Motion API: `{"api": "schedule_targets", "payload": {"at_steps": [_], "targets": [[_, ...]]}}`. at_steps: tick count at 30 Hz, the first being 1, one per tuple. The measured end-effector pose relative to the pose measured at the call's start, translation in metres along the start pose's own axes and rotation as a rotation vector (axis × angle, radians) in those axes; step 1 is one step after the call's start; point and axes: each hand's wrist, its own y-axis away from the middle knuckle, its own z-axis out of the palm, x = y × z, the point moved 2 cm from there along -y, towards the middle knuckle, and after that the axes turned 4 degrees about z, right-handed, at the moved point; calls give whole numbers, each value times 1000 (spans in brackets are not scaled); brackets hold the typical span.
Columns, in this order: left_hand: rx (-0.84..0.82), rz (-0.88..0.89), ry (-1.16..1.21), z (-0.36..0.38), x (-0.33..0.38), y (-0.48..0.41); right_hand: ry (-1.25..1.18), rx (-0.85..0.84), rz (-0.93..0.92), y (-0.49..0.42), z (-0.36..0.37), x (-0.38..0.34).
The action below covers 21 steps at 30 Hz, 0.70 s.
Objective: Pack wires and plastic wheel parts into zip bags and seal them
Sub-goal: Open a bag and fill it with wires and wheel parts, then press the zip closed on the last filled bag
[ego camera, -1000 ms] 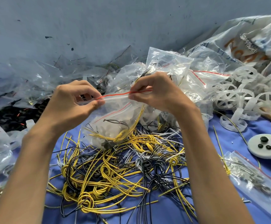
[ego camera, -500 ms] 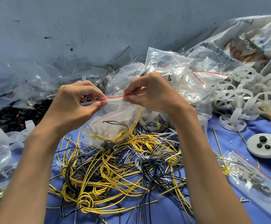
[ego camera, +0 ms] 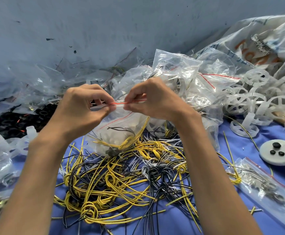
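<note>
Inspector: You hold one zip bag in two hands: left hand, right hand.
Clerk: Noted. Also one white disc carrying three black knobs. Your wires and wheels: heaped, beyond counting.

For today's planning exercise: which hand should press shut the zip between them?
Probably the right hand: it pinches the red zip strip beside the wavy stretch; the left hand anchors the bag.

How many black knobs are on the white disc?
3. A larger knob sits at the far side of the white disc; a small left knob and a small right knob lie nearer. Its right edge is covered; more may hide.
</note>
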Motion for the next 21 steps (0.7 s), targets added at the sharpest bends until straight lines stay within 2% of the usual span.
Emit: {"api": "schedule_targets", "payload": {"at_steps": [7, 12, 21], "targets": [[21, 53, 1, -1, 6, -1, 66, 20, -50, -3, 5, -5], [4, 29, -109, 2, 5, -1, 75, -3, -74, -5, 11, -6], [38, -47, -24, 4, 5, -2, 26, 18, -98, -5, 11, -2]]}}
